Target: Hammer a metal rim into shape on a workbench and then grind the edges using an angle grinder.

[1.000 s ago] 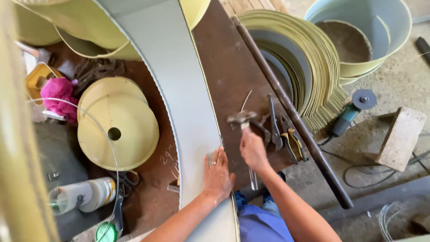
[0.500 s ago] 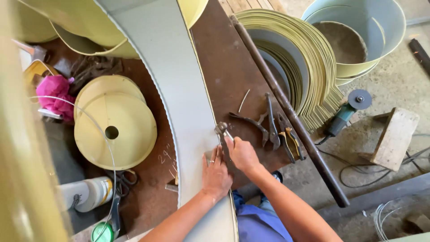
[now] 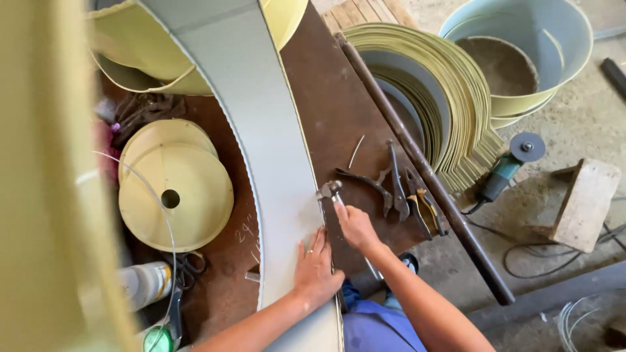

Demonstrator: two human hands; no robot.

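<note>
The left hand (image 3: 317, 268) is pressing flat, fingers spread, on the sheet (image 3: 261, 130) while the right hand (image 3: 355, 226) is gripping, seemingly, a hammer (image 3: 329, 191).

We have just one camera, worn on the head, and it looks almost straight down from high up. We see our two arms come in from the bottom edge, the brown workbench (image 3: 326, 98) close below us, and the floor (image 3: 574, 124) farther down on the right.
</note>
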